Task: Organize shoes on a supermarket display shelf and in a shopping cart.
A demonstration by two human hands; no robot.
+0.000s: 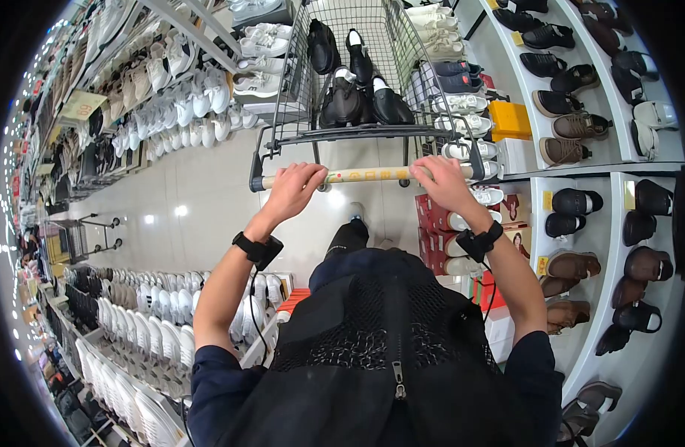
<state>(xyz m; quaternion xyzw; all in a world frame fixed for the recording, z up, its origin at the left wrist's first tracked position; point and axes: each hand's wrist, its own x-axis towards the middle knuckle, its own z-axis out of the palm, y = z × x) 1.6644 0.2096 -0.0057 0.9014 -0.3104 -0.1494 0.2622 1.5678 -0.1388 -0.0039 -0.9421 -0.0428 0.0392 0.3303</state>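
My left hand (292, 190) and my right hand (445, 181) both grip the yellowish handle bar (365, 176) of a wire shopping cart (297, 82) in front of me. Several black shoes (357, 93) lie in the cart's basket, some with white insoles showing. Each wrist wears a black band with a small device. My dark vest fills the bottom of the view.
White shelves with dark shoes and sandals (573, 134) stand on the right, with red shoe boxes (435, 223) at floor level. Racks of white sneakers (171, 104) line the left, and more white shoes (141, 328) lie below left. Another empty cart (78, 238) stands at far left on the glossy tiled aisle.
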